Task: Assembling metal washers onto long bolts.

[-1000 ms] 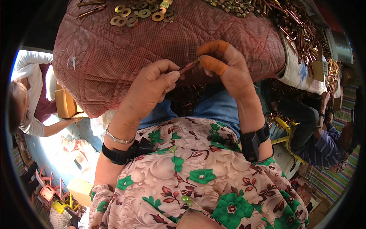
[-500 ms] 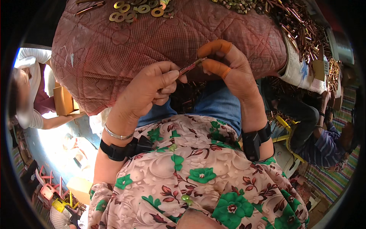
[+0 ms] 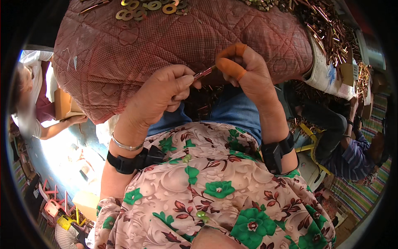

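My left hand is closed, pinching a thin, shiny coppery anchor bolt between thumb and forefinger. The bolt slants up to the right. Orange covers sit on the thumb and forefinger of my right hand. Those two fingertips are closed over the bolt's upper right end and hide it. Both hands are in front of my lap, beside the near edge of a red quilted cushion.
Flat brass-coloured washers lie at the cushion's far edge, with small nuts farther right. A heap of coppery bolts lies at the far right. Other people sit at both sides, one near a cardboard box.
My right fingertips have closed further over the bolt's end, covering the nut-like piece that showed there before. The left hand has barely moved. At the left, the other person's arm has shifted.
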{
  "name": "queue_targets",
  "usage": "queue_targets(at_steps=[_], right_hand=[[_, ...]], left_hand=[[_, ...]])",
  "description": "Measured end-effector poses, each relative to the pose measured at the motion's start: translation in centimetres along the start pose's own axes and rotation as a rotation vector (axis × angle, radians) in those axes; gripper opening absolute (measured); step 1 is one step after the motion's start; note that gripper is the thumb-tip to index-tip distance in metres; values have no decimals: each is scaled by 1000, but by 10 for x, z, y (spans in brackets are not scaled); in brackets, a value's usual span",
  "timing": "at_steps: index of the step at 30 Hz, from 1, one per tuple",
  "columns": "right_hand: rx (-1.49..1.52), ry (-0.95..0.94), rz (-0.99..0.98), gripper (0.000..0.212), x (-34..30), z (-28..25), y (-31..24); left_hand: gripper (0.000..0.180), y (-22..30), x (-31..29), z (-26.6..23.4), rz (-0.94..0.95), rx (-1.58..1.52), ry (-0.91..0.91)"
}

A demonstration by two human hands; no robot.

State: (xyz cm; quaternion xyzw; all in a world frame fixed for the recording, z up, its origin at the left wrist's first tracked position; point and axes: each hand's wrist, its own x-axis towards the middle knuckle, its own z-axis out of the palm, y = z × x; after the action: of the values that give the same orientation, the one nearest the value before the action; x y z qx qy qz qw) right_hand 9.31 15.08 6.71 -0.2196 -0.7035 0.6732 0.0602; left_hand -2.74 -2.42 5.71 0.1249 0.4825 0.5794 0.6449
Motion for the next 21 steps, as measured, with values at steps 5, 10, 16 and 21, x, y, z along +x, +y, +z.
queue_targets(at_steps=[5,10,16,21], right_hand=[[232,51,63,15,-1,4,1],[306,65,89,15,-2,2,6],[256,86,93,15,-5,3,2],[386,78,100,15,-6,-3,8]], left_hand=[[17,1,2,6,84,214,120],[14,-6,2,13,366,615,286],[12,-5,0,19,503,816,382],[11,-4,4,21,491,764,347]])
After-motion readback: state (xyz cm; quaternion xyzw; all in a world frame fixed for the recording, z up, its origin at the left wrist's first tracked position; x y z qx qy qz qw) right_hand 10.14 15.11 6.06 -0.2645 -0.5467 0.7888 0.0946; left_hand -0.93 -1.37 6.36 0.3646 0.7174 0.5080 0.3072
